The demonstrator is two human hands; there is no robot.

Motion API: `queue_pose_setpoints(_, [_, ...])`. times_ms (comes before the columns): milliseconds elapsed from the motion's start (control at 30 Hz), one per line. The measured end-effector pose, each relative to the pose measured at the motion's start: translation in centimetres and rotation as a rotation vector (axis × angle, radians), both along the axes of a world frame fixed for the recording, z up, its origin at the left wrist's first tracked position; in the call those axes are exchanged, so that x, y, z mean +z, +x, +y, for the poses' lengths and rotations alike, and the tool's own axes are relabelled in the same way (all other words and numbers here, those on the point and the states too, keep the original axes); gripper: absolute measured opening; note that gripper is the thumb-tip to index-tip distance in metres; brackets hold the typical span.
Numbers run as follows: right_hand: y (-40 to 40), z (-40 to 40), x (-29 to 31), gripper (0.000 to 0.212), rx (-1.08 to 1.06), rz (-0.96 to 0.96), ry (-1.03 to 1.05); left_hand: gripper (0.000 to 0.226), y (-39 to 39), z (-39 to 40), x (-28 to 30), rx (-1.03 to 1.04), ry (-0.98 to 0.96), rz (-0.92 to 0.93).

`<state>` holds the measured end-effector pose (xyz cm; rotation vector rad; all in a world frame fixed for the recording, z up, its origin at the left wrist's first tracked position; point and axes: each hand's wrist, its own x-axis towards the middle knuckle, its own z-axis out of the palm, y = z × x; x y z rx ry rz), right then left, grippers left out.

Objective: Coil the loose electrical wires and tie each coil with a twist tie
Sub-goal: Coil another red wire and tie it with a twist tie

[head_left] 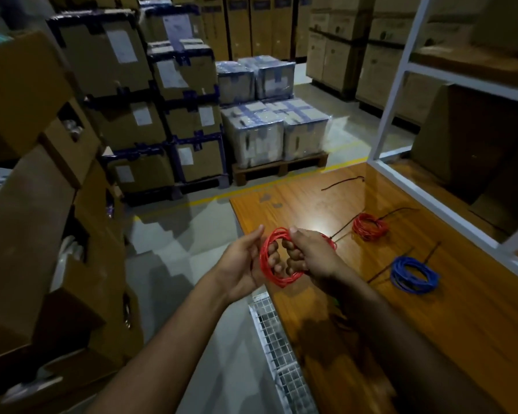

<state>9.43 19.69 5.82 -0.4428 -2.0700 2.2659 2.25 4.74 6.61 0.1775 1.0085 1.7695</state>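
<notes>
Held up off the near left corner of the counter (311, 204), out over the floor: red wire coil (278, 258), ring upright. Left hand (245, 264) on the coil's left side, fingers (272, 249) curled through the ring from behind, thumb up along the outer edge — grip closed on the coil. Right hand (308, 252) on the coil's right side, thumb on top, fingers tucked into the ring, grip closed on the same coil. Both grips meeting inside the loop, knuckles nearly touching.

On the counter, toward the far edge: second red coil (370, 227), a dark twist tie (341, 230) running across it. Near the right edge, closer in: blue wire coil (414, 274), two dark ties (391, 265) lying just beside it. One more loose tie (341, 182) near the far edge, well apart from the rest.
</notes>
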Motion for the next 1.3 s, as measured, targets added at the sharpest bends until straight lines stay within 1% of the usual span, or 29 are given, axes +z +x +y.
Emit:
queue_pose_setpoints(67, [-1.3,0.1,0.3,0.036,0.022,0.020,0.260,0.062,-1.6,0.1,0.6,-0.069,-0.038,0.056])
queue_pose_setpoints(100, [-1.9,0.2,0.5,0.036,0.032,0.047,0.403,0.065,-2.3,0.3,0.8,-0.083,-0.060,0.071])
queue_pose_setpoints(167, [-2.9,0.4,0.7,0.037,0.029,0.106,0.640,0.053,-3.3,0.9,0.9,-0.080,-0.066,0.076])
queue_pose_setpoints(200, [-3.3,0.4,0.6,0.037,0.018,0.126,0.699,0.045,-3.8,1.2,0.7,-0.062,-0.057,0.068])
queue_pose_setpoints(233, [-3.7,0.2,0.4,0.037,-0.002,0.137,0.703,0.040,-4.2,1.5,0.2,-0.038,-0.040,0.046])
queue_pose_setpoints(300, [-4.2,-0.4,-0.4,0.036,-0.086,0.130,0.575,0.037,-4.9,2.1,-0.7,0.036,-0.004,-0.015])
queue_pose_setpoints(367, [-4.6,-1.1,-1.0,0.039,-0.193,0.052,0.357,0.036,-5.2,2.5,-1.5,0.108,0.051,-0.078])
queue_pose_setpoints(433, [-5.0,-1.2,-0.9,0.042,-0.230,-0.048,0.143,0.035,-5.5,2.4,-2.3,0.144,0.097,-0.111])
queue_pose_setpoints(500, [-5.8,-1.0,-0.6,0.041,-0.189,-0.099,-0.102,0.037,-6.2,1.8,-3.0,0.092,0.141,-0.122])
queue_pose_setpoints(567, [-6.6,-0.8,-0.6,0.041,-0.125,-0.105,-0.403,0.038,-7.6,0.9,-3.3,-0.030,0.184,-0.141])
queue_pose_setpoints(600, [-6.8,-0.5,-0.7,0.040,-0.087,-0.099,-0.464,0.036,-8.4,0.5,-3.3,-0.099,0.207,-0.127])
queue_pose_setpoints(633, [-7.0,-0.2,-0.9,0.040,-0.041,-0.083,-0.430,0.036,-9.2,0.1,-3.2,-0.161,0.222,-0.099])
queue_pose_setpoints(667, [-7.3,0.2,-0.9,0.039,0.011,-0.062,-0.334,0.041,-9.8,-0.1,-3.1,-0.203,0.209,-0.057])
queue_pose_setpoints(733, [-7.7,1.0,-1.0,0.038,0.108,-0.020,-0.083,0.061,-10.8,0.0,-3.3,-0.262,0.159,0.018])
queue_pose_setpoints(767, [-8.1,1.2,-1.1,0.038,0.133,-0.008,0.018,0.067,-11.1,0.2,-3.4,-0.283,0.137,0.043])
queue_pose_setpoints(800, [-8.4,1.5,-1.2,0.037,0.139,0.004,0.083,0.065,-11.2,0.7,-3.4,-0.289,0.113,0.056])
queue_pose_setpoints(867, [-9.2,2.0,-1.5,0.037,0.118,0.039,0.160,0.051,-11.0,2.0,-3.4,-0.217,0.055,0.025])
queue_pose_setpoints(933, [-10.1,2.7,-2.2,0.037,0.096,0.058,0.199,0.045,-10.6,3.4,-3.8,-0.086,0.015,-0.040])
queue_pose_setpoints(1000, [-11.4,3.4,-3.0,0.036,0.102,0.060,0.248,0.051,-10.8,4.5,-4.4,0.035,-0.004,-0.093])
queue_pose_setpoints(1067, [-12.6,4.1,-3.6,0.035,0.128,0.058,0.285,0.060,-11.5,5.2,-4.9,0.088,-0.007,-0.141])
queue_pose_setpoints(1167, [-14.0,5.4,-4.0,0.037,0.204,0.056,0.323,0.055,-12.8,6.2,-5.0,0.125,-0.071,-0.125])
queue_pose_setpoints(1233, [-15.1,6.9,-4.3,0.040,0.171,0.048,0.462,0.054,-13.2,6.8,-4.9,0.171,-0.101,-0.087])
queue_pose_setpoints(1267, [-15.9,8.2,-4.6,0.039,0.096,0.028,0.587,0.054,-13.4,7.1,-4.8,0.197,-0.106,-0.076])
queue_pose_setpoints(1300, [-16.6,9.9,-5.2,0.037,0.004,-0.020,0.764,0.054,-13.7,7.3,-4.8,0.220,-0.113,-0.065])
